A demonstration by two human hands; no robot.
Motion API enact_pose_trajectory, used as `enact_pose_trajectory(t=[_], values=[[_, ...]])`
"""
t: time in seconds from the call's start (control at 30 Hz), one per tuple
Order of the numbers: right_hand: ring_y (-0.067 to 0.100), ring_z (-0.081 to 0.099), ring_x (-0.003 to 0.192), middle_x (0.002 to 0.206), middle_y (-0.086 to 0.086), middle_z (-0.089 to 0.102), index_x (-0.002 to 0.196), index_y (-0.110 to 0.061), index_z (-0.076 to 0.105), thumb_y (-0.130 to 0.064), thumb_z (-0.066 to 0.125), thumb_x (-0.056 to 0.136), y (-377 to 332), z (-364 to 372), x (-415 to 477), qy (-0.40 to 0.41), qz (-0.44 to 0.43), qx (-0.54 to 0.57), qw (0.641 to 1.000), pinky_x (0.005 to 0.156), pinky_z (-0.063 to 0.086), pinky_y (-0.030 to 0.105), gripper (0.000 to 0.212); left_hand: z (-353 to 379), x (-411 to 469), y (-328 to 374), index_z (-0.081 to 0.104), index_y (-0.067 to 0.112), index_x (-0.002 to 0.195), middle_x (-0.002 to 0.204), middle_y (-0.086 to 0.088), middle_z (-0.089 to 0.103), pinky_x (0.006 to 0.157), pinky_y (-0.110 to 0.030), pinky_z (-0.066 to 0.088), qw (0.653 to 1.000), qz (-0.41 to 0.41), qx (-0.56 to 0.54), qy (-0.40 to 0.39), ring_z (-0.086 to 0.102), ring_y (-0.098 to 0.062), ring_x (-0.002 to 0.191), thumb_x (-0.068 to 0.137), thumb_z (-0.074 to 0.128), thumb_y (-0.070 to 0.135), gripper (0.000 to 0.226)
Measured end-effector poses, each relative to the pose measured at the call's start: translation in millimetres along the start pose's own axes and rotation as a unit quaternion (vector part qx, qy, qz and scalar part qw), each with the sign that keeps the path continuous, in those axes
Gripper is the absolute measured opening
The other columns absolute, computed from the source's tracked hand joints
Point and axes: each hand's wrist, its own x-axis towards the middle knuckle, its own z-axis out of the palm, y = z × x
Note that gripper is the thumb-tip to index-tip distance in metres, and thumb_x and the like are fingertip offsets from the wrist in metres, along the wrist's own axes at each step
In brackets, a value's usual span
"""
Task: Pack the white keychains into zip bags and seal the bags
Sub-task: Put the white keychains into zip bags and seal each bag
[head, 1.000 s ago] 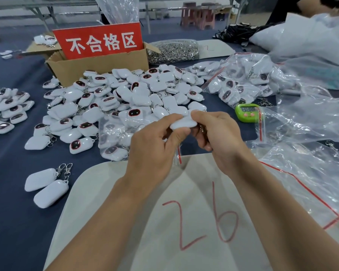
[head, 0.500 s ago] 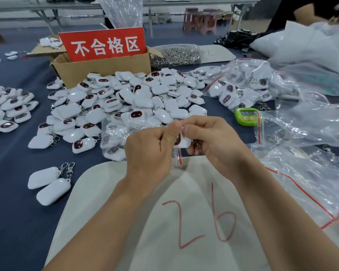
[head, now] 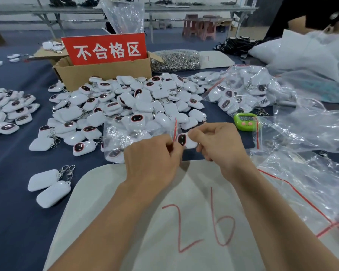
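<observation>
My right hand (head: 215,142) pinches a white keychain (head: 185,140) with a dark oval face, its face turned toward me. My left hand (head: 152,156) pinches the red-striped mouth of a clear zip bag (head: 125,133) right beside that keychain. The bag lies to the left on the table and holds several white keychains. A big heap of loose white keychains (head: 125,102) lies just beyond both hands.
A cardboard box (head: 104,73) with a red sign stands behind the heap. Filled bags (head: 241,90) and empty zip bags (head: 309,130) lie at the right, near a green timer (head: 246,121). Two keychains (head: 49,184) lie left of the white mat (head: 184,222).
The keychain has turned from back-up to face-up and come down beside the bag's mouth. My left hand has shifted from the keychain to the bag's red-striped edge.
</observation>
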Motion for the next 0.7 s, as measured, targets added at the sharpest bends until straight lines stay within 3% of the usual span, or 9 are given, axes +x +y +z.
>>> enact_pose_trajectory(t=[0.1,0.2,0.33,0.4,0.47,0.6,0.7], values=[[0.015,0.046,0.042,0.058,0.006,0.064,0.083,-0.013,0.08,-0.01,0.067,0.093,-6,10,-9,-0.095,-0.017,0.061,0.994,0.041,0.035,0.021,0.016,-5,-3,-1,0.05,0.025,0.065,0.048,0.009,0.039,0.049,-0.023,0.018,0.991,0.057,-0.111,0.05,0.039,-0.018,0.052,0.094,0.049,0.042,0.034],[0.012,0.05,0.051,0.068,0.008,0.065,0.088,-0.012,0.077,0.005,0.049,0.094,-7,16,-16,-0.198,-0.027,0.064,0.978,0.047,0.036,0.021,0.033,-9,-4,1,0.05,0.027,0.068,0.053,0.007,0.052,0.052,-0.034,0.032,0.98,0.109,-0.162,0.043,0.046,-0.017,0.055,0.095,0.049,0.034,0.028],[0.018,0.052,0.067,0.079,0.012,0.063,0.093,-0.002,0.067,0.011,0.05,0.089,-7,11,-13,-0.277,-0.04,0.038,0.959,0.059,0.042,0.026,0.022,-11,-5,0,0.053,0.021,0.068,0.056,0.005,0.054,0.058,-0.038,0.042,0.961,0.133,-0.239,0.024,0.048,-0.017,0.058,0.094,0.048,0.031,0.029],[0.023,0.064,0.079,0.099,0.01,0.076,0.108,-0.008,0.071,0.014,0.05,0.09,-7,9,-10,-0.265,-0.038,0.104,0.958,0.068,0.051,0.027,0.035,-11,-4,-1,0.047,0.024,0.066,0.054,0.008,0.048,0.055,-0.035,0.041,0.955,0.116,-0.27,0.042,0.047,-0.015,0.056,0.095,0.052,0.026,0.03],[0.021,0.063,0.083,0.117,0.004,0.077,0.12,-0.017,0.073,0.018,0.05,0.089,-6,8,-6,-0.217,-0.049,0.159,0.962,0.068,0.048,0.025,0.052,-10,-2,-2,0.04,0.028,0.063,0.053,0.009,0.045,0.054,-0.031,0.037,0.952,0.079,-0.286,0.072,0.045,-0.011,0.054,0.098,0.052,0.024,0.036],[0.015,0.059,0.066,0.098,0.004,0.08,0.092,-0.018,0.08,0.011,0.056,0.087,0,3,3,-0.033,-0.029,0.174,0.984,0.061,0.044,0.021,0.038,-15,10,-10,0.038,0.024,0.059,0.055,0.005,0.043,0.053,-0.038,0.038,0.918,-0.06,-0.369,0.135,0.04,-0.01,0.053,0.098,0.05,0.021,0.041],[0.006,0.064,0.067,0.087,-0.009,0.079,0.087,-0.026,0.079,0.006,0.055,0.087,7,10,7,0.048,-0.049,-0.005,0.998,0.063,0.046,0.013,0.04,-24,26,-22,0.039,0.014,0.059,0.053,0.007,0.036,0.052,-0.032,0.029,0.861,-0.152,-0.448,0.187,0.032,-0.012,0.055,0.092,0.052,0.019,0.036]])
